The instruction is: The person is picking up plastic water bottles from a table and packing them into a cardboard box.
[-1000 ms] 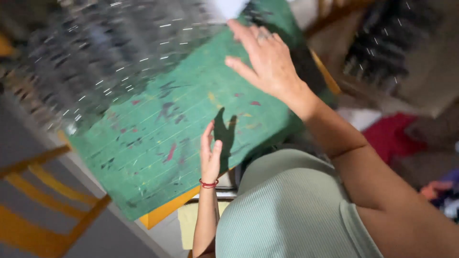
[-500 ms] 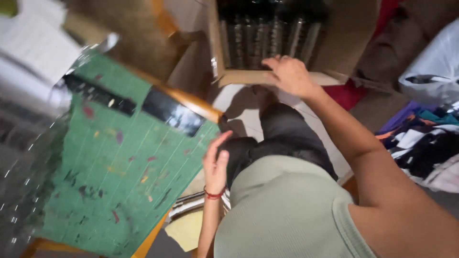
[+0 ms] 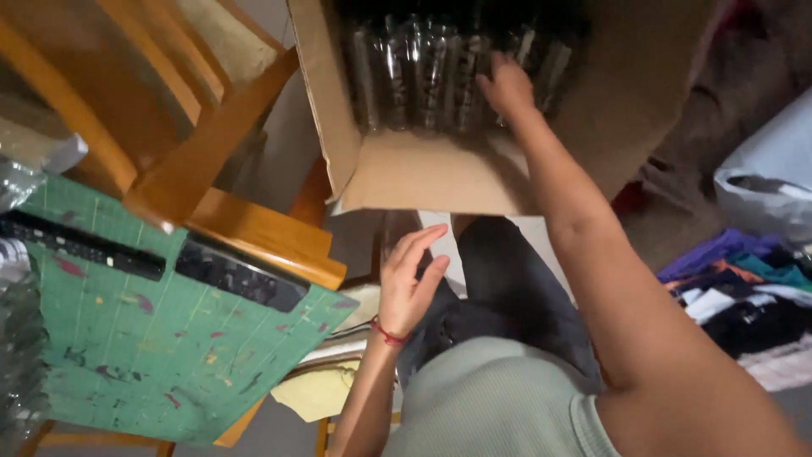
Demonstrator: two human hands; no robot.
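Looking like home craft or hobby workroom. Green cutting mat, paint-flecked and scored, lying over wooden table edge. Wooden chair standing beside it. Cardboard box sitting open on floor, holding rows of clear bottles. Clothes pile and white bag spreading across floor at right.

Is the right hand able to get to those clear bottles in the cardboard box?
Probably yes. The right hand is already inside the open cardboard box, its fingers at the clear bottles. The flap hangs down and nothing blocks the opening. The left hand waits open below the box.
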